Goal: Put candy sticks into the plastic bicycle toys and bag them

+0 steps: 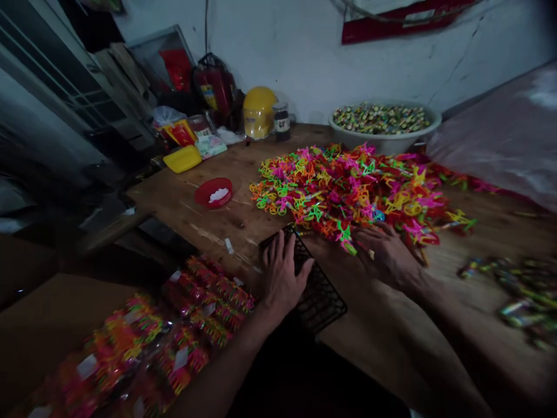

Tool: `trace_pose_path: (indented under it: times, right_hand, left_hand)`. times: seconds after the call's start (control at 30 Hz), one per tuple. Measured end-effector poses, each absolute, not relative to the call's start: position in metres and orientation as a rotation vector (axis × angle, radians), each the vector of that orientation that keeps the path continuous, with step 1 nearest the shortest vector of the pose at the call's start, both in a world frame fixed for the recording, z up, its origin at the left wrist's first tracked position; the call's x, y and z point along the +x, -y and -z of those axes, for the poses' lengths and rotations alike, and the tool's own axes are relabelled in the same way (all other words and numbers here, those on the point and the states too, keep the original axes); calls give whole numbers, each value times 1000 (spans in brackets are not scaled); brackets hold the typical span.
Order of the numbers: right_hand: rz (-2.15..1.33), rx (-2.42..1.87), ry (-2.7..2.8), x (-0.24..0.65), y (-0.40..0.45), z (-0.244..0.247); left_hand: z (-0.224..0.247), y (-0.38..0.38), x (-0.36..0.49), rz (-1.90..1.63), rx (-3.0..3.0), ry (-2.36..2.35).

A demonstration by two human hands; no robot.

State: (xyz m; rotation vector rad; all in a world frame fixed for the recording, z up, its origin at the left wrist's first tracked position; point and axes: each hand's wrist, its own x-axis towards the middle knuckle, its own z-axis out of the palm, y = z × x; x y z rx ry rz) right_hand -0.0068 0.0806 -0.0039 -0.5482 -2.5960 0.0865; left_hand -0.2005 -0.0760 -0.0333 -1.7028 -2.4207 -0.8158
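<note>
Pale wall (300, 58) across the top, dim light in here, and below it a worn wooden table (204, 223) runs through the middle of the frame. Upper left, against the wall, I see an extinguisher (215, 87), then a yellow helmet (260, 101) with a dark-lidded jar (282, 122) just beside it. Upper right, a wide basin (369, 139) sits heaped with small striped pieces (378, 118), and a plastic sheet (500, 128) slopes down at the far right.

Now to the action! Centre frame, slightly right, it's the bright pile (331, 186), a tangle of pink, yellow, orange and green toys spread in front of the basin. Right hand (387, 255) is down at its near edge, just right of centre; the fingertips are lost among the toys and the blur, so I can't tell whether they've closed on anything. Left hand (282, 276), bottom centre, lies over a black tray (326, 293), fingers lightly parted, thumb standing well away from them. That tray lies tilted across the table's near edge, its upper end close to the pile.

Left of centre, a red dish (200, 197) holds something white. Lower left, bagged packs (213, 296) of similar bright colours crowd together, and more striped pieces lie blurred at the lower right.
</note>
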Motion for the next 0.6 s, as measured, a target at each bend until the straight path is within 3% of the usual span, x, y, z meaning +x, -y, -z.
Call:
trace_pose_path:
  times: [0.13, 0.33, 0.43, 0.6]
  right_hand:
    - [110, -893, 2342, -8, -17, 5]
    - [-611, -857, 2134, -43, 57, 13]
    - [-717, -837, 2173, -41, 64, 23]
    - [-963, -1027, 2188, 1, 59, 29]
  left_hand:
    - [32, 87, -224, 1149, -1572, 2300]
    - [33, 99, -242, 933, -1659, 2400]
    - [37, 124, -225, 930, -1684, 2404]
    - [32, 150, -197, 1327, -1711, 2400]
